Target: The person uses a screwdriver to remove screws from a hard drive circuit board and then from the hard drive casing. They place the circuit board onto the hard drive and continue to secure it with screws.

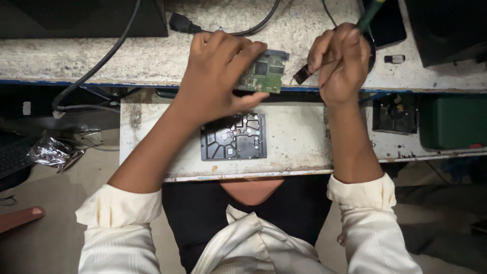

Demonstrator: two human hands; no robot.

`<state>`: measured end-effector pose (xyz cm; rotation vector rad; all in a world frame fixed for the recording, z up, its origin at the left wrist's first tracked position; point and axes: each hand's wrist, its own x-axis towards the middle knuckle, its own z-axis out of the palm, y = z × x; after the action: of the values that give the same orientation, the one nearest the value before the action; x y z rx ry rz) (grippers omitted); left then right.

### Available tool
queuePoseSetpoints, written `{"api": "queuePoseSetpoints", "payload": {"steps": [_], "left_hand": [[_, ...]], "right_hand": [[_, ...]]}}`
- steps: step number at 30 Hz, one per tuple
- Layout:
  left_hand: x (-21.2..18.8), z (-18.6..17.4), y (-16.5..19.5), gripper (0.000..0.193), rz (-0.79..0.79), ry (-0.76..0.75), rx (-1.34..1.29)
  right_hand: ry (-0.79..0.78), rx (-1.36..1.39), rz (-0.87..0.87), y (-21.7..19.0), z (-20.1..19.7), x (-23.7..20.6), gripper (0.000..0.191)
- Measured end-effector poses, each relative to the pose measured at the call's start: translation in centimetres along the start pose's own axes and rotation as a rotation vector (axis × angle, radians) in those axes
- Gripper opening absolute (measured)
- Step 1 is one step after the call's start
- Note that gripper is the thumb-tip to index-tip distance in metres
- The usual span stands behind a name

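Circuit board (265,73) was already off, gripped in left hand (215,76); right hand (341,58) closed around green-handled tool (369,12); bare hard-drive body (233,137) lay below both hands, unopened.

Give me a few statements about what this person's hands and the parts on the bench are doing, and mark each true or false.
1. The left hand holds a green circuit board. True.
2. The right hand is empty. False: its grip is closed on a green-handled tool.
3. The black hard drive body lies on the lower shelf. True.
4. The circuit board is mounted on the drive body. False: it is held apart, above it.
5. Both sleeves are dark. False: they are cream.
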<state>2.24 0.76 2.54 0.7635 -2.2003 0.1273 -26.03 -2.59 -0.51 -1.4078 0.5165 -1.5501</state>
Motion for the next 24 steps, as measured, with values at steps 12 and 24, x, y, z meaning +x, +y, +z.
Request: {"api": "queuePoseSetpoints", "payload": {"steps": [12,24], "left_hand": [[-0.1,-0.4,1.0,0.077,0.089,0.121,-0.267],[-0.5,-0.1,1.1,0.077,0.132,0.098,-0.449]], "right_hand": [[-0.142,-0.179,0.001,-0.4,4.0,-4.0,0.036],[-0.147,-0.301,-0.246,-1.2,4.9,-4.5,0.039]]}}
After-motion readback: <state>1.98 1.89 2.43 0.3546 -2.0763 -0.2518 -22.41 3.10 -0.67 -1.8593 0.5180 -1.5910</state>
